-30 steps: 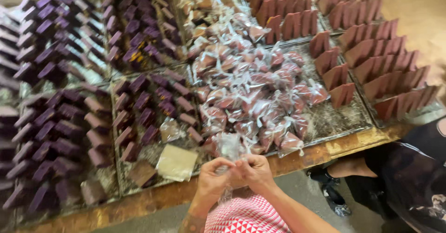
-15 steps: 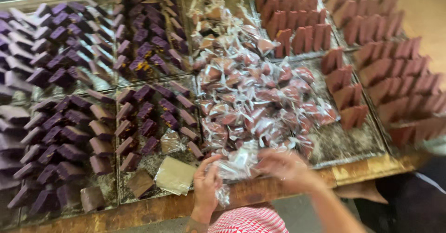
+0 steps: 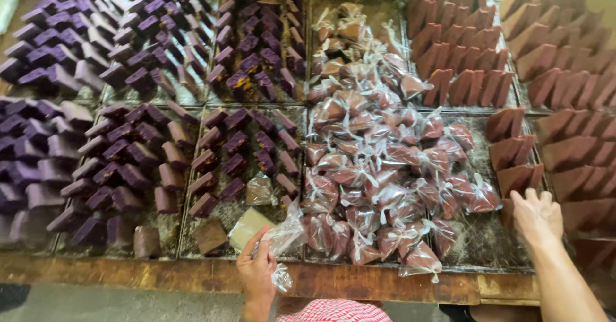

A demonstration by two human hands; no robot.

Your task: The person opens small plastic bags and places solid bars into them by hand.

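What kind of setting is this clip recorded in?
Probably a sweet-making or packing stall: metal trays of purple slices and reddish-brown slices, a heap of slices tied in clear bags, and the left hand holding an empty clear bag.

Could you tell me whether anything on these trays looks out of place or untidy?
Mostly orderly. The odd spot is one lone bagged piece lying among the unwrapped dark purple blocks, apart from the heap of bagged reddish-brown pieces. The left hand holds an empty clear plastic bag; the right hand rests on reddish-brown slabs.
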